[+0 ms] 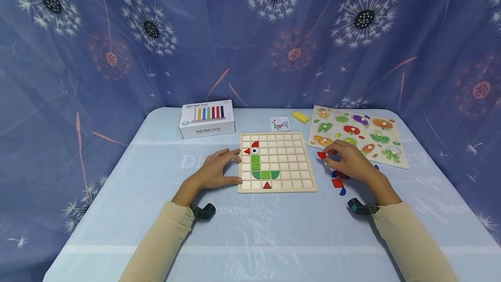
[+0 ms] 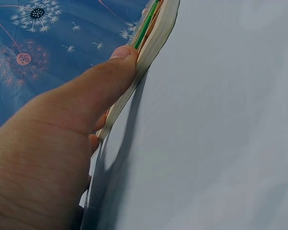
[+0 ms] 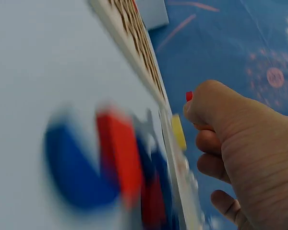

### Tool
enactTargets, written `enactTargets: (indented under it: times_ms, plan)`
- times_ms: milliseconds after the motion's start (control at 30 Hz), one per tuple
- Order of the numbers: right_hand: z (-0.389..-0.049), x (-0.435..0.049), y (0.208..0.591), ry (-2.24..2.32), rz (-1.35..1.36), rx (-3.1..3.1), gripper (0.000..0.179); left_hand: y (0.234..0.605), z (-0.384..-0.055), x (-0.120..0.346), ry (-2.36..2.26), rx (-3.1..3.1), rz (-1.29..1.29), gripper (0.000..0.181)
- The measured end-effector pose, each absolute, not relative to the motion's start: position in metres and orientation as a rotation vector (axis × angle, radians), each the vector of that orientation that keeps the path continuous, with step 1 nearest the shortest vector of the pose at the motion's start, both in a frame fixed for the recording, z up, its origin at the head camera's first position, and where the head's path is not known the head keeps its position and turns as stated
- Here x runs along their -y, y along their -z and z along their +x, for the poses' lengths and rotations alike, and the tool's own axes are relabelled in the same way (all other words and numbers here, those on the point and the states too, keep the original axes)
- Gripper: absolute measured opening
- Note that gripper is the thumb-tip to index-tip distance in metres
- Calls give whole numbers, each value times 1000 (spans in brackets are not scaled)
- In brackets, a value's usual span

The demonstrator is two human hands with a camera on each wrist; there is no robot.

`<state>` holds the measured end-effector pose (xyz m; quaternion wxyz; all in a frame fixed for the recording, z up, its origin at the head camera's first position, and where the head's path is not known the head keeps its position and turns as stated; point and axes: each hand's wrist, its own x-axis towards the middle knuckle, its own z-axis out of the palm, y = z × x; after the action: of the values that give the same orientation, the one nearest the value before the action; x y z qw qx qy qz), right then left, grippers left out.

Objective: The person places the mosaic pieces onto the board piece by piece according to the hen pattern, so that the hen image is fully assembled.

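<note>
Head view: we are facing a grid board [image 1: 287, 160].
Left hand [image 1: 213, 169]: we are touching its edge, spread wide.
Right hand [image 1: 347, 160]: we are pinching a red piece [image 1: 321, 155].

Long beige sleeves [image 1: 158, 243]; black wrist straps [image 1: 372, 209] with curved black cameras [image 1: 207, 212], the right one bearing a green patch [image 1: 354, 205].

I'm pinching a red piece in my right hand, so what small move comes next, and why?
Probably carry the red piece left over the grid board: the right hand pinches it off the board's right edge, the board is mostly bare, and the left hand rests against its left edge.
</note>
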<state>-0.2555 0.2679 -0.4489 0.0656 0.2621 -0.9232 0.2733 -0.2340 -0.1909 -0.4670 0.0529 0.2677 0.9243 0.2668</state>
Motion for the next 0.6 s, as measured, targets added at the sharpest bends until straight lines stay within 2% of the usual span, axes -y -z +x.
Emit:
enactTargets:
  times_ms: [233,600]
  plan:
    - [-275,-212,448,-977,1056,2643,21,468,-233,191,-810,-2798,806,59]
    - [-281,-135,450,-1193,1252,2717,16,470,-235,193,-807,-2831,832,57]
